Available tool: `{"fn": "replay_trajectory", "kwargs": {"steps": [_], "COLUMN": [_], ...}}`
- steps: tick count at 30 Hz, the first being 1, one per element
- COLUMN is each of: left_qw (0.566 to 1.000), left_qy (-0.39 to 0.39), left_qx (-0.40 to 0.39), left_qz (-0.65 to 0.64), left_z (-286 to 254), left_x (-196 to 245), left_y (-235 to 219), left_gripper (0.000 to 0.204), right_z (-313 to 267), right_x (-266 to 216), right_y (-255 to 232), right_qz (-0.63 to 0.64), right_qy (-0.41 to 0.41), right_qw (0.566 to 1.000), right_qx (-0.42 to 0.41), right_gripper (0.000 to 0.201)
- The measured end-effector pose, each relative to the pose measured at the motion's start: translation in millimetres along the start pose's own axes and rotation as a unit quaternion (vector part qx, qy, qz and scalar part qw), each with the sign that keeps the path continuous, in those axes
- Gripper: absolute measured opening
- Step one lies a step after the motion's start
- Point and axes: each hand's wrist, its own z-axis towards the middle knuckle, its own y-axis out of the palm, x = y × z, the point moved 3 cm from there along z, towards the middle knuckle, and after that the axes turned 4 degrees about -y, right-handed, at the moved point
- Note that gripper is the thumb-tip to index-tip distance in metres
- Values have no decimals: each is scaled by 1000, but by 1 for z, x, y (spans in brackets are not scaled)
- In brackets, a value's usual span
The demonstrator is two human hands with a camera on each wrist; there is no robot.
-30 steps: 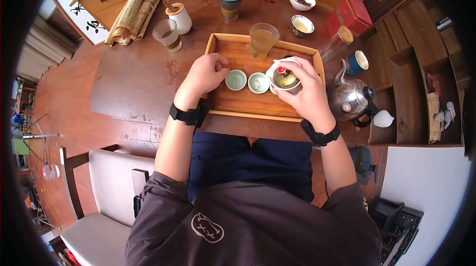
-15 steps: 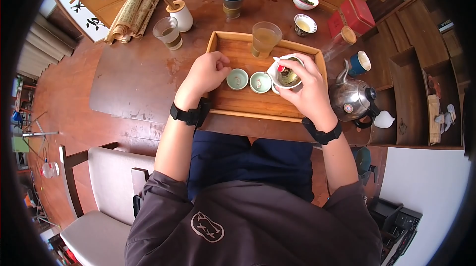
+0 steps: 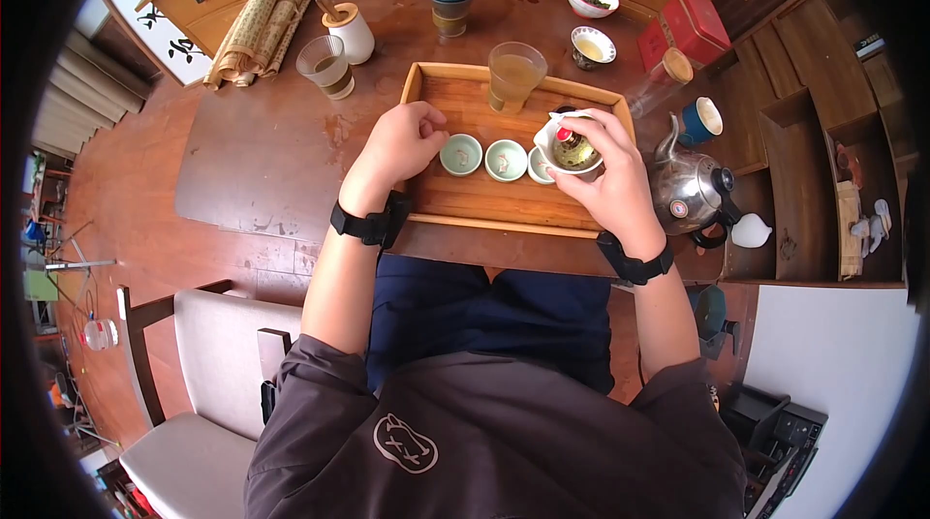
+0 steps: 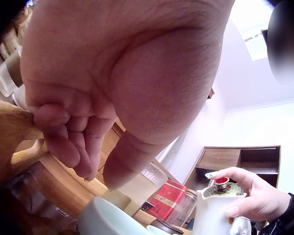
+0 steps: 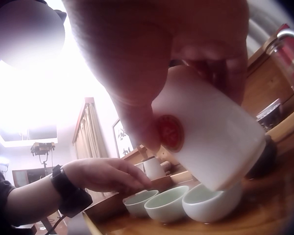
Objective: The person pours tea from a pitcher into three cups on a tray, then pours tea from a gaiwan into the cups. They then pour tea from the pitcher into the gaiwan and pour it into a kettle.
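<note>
My right hand (image 3: 615, 175) grips a white lidded teapot (image 5: 215, 127) with a spout and a red mark on its side. Its lid (image 3: 574, 153) has a red knob. In the right wrist view the pot leans, its bottom edge overlapping the nearest pale green teacup (image 5: 210, 203). Two more teacups, a middle one (image 3: 506, 162) and a left one (image 3: 461, 155), stand in line with it on the wooden tray (image 3: 504, 223). Beside the left cup, at the tray's left edge, my left hand (image 3: 405, 143) lies with fingers loosely curled and nothing in them.
A glass pitcher (image 3: 515, 78) of amber liquid stands at the tray's back. Right of the tray are a steel kettle (image 3: 683, 192), a blue cup (image 3: 699, 122) and a corked glass jar (image 3: 664, 78). Behind sit a red box (image 3: 686, 30), two bowls and a blue-lidded cup (image 3: 451, 6).
My right hand has shifted slightly right with the teapot, so more of the right-hand teacup shows beside it. My left hand has stayed in place.
</note>
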Motion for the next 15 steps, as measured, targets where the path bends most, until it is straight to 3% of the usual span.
{"fn": "replay_trajectory", "kwargs": {"steps": [15], "left_qw": [1000], "left_qy": [7], "left_qx": [4], "left_qz": [6], "left_z": [0], "left_x": [0], "left_y": [1], "left_gripper": [28], "right_z": [-7], "right_x": [0], "right_y": [-18], "right_qz": [-40], "right_qy": [4], "right_qw": [999], "right_qx": [24], "right_gripper": [54]}}
